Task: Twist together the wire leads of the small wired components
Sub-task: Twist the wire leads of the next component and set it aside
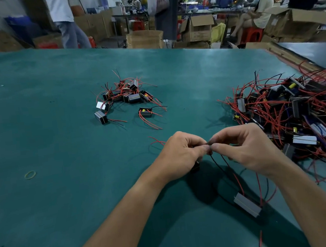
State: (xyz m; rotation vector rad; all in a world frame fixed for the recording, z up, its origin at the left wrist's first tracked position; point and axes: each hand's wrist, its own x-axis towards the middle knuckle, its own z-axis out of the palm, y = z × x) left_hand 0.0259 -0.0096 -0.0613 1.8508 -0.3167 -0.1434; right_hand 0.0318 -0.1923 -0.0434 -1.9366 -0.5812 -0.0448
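My left hand (182, 153) and my right hand (247, 147) meet fingertip to fingertip above the green table, both pinching thin wire leads (209, 144) at one spot. Black and red leads drop from that pinch to a small grey-faced boxy component (247, 204) that hangs or lies near my right forearm. A second small black component (195, 165) peeks out under my left hand. Red leads (157, 141) stick out to the left of my left hand.
A small heap of components with red and black leads (128, 96) lies at the table's middle. A large tangled heap (295, 115) fills the right side. A yellow rubber band (30, 174) lies left. People and cardboard boxes stand beyond the far edge (151, 47).
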